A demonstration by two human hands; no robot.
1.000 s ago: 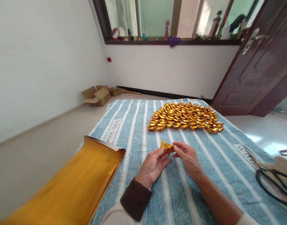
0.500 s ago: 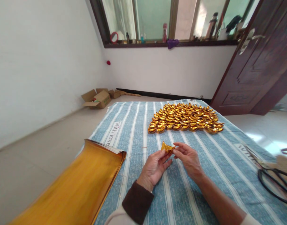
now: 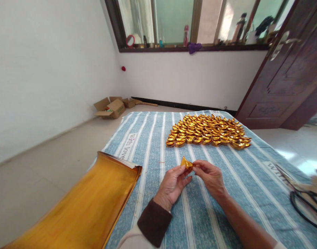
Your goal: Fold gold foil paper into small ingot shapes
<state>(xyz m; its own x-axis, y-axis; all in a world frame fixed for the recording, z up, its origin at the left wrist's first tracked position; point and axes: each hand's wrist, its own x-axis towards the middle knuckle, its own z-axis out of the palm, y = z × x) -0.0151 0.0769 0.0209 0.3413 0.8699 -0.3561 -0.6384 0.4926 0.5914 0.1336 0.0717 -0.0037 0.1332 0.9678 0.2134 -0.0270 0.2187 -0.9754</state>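
The head view looks forward (angled down) across the striped cloth [image 3: 153, 145].

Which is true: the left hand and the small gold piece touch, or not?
Touching: in the head view, the left hand holds the small gold piece, thumb against it.

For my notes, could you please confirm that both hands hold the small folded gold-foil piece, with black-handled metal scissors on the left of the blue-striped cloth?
Not quite: the head view shows the scissors at the right side of the striped cloth. The left hand and right hand do hold the gold-foil piece.
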